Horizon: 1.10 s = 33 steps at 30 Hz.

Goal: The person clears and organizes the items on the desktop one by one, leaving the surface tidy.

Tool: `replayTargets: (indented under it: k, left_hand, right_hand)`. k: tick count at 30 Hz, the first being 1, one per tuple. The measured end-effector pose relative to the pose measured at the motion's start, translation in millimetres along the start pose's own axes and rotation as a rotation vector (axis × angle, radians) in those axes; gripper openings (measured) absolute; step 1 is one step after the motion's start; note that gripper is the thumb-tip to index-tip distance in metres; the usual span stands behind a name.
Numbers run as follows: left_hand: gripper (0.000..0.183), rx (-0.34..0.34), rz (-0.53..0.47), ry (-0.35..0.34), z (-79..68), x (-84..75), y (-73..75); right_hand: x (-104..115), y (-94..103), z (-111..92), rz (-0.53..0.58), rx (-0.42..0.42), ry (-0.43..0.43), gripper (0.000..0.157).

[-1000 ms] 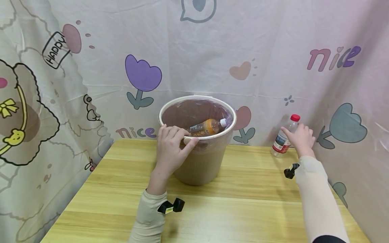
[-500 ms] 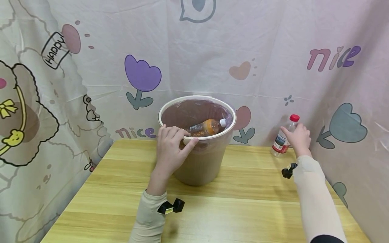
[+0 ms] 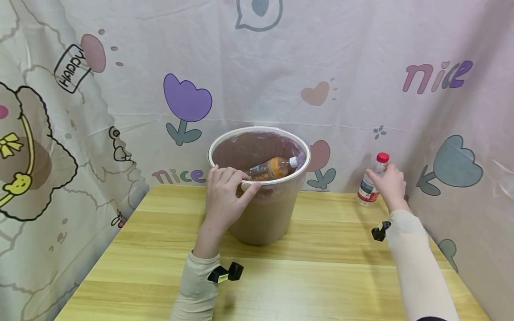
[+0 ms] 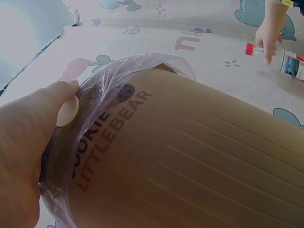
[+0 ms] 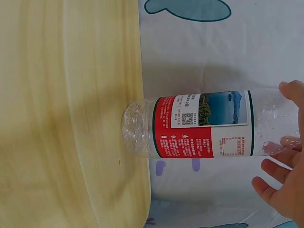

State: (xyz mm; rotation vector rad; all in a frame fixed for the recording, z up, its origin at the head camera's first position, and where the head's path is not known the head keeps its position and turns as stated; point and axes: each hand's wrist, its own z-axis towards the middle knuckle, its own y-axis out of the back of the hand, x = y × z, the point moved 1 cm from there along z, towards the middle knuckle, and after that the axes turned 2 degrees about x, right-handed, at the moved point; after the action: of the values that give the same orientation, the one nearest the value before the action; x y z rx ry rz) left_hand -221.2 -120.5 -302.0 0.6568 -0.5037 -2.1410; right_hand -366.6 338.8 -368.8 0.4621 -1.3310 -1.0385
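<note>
My left hand [image 3: 226, 191] grips the pale rim of a brown waste bin [image 3: 265, 218], fingers over the edge and thumb on the outside. A clear plastic liner [image 4: 118, 71] folds over that rim in the left wrist view. Inside the bin leans a bottle of orange drink [image 3: 277, 168] with a white cap. At the right, my right hand [image 3: 391, 185] holds a clear plastic water bottle [image 3: 367, 189] by its upper part, below the red cap. The bottle tilts slightly, its base at the table's back edge. Its red and white label [image 5: 204, 126] shows in the right wrist view.
The wooden table [image 3: 313, 285] carries the bin near its back edge. A printed cloth [image 3: 261, 80] hangs close behind and along both sides. Black wrist cameras sit on both sleeves, the left one [image 3: 226, 272] in front of the bin.
My right hand and the water bottle's red cap have shifted slightly left, and the bottle stands a little more upright. The left hand and the bin have stayed in place.
</note>
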Motion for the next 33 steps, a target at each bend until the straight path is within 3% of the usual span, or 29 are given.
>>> replayTargets:
  k: [14, 22, 33]
  left_hand:
    - [0.036, -0.003, -0.012, -0.003, -0.3, -0.7, 2.2]
    - [0.035, 0.001, -0.006, -0.002, -1.0, -0.6, 0.7]
    - [0.037, -0.007, -0.002, -0.009, -0.8, 0.2, 0.1]
  right_hand:
    - [7.7, -7.1, -12.3, -0.068, -0.036, 0.144, 0.072]
    - [13.0, -8.9, -26.3, -0.064, 0.002, 0.171, 0.077]
    - [14.7, -16.8, -40.1, -0.059, -0.051, 0.223, 0.075]
